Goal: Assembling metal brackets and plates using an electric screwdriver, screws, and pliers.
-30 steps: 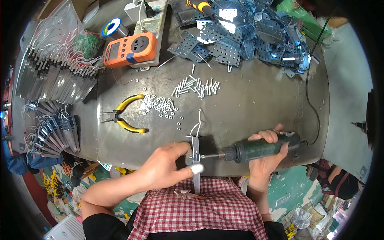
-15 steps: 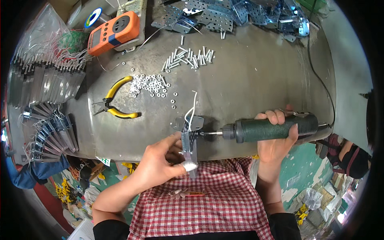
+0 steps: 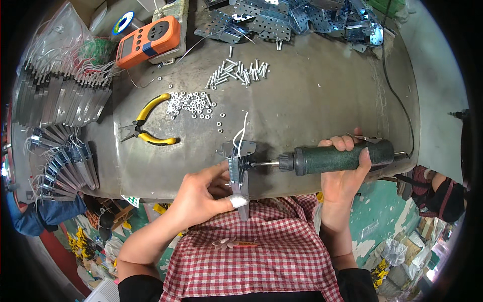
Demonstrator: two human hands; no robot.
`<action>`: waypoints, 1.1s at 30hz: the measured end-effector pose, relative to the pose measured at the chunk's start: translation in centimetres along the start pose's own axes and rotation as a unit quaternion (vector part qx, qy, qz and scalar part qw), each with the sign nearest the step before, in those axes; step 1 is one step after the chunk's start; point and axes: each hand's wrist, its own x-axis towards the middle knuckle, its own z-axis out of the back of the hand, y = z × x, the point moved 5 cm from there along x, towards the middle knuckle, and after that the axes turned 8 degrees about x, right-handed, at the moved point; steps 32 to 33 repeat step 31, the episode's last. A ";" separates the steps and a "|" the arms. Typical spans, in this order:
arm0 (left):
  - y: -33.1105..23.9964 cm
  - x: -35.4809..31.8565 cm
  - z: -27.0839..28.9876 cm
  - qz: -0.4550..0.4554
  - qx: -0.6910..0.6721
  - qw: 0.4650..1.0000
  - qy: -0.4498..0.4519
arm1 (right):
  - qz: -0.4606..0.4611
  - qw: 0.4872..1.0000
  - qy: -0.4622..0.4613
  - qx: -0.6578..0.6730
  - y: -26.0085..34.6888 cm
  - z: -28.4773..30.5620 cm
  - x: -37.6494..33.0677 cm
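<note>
My left hand grips a narrow perforated metal bracket held upright at the near edge of the grey metal table; white wires rise from its top. My right hand is wrapped around a dark green electric screwdriver, lying level with its bit tip touching the bracket's right side. A bandage covers my left thumb tip.
Yellow-handled pliers, small nuts, a pile of screws, an orange meter and perforated plates lie on the table. Finished brackets with wires are stacked left. A black cable runs along the right.
The view has tilted down, so the table's things sit higher in the picture. Both hands keep the same hold; the screwdriver tip stays against the bracket.
</note>
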 end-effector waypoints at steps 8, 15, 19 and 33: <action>0.0 0.0 0.0 -0.005 -0.028 1.000 -0.009 | -0.003 1.000 0.011 -0.006 -0.3 -0.2 -0.3; 0.3 0.2 0.0 -0.015 -0.017 1.000 -0.008 | 0.008 1.000 0.005 -0.006 -0.3 -0.4 -0.4; 0.3 0.1 -0.1 -0.020 -0.012 1.000 -0.009 | 0.017 0.999 0.012 -0.026 -0.3 -0.4 -0.5; -4.3 -2.9 -0.7 -0.464 0.322 0.792 -0.231 | -0.070 0.956 0.038 0.282 -0.2 -2.7 -0.4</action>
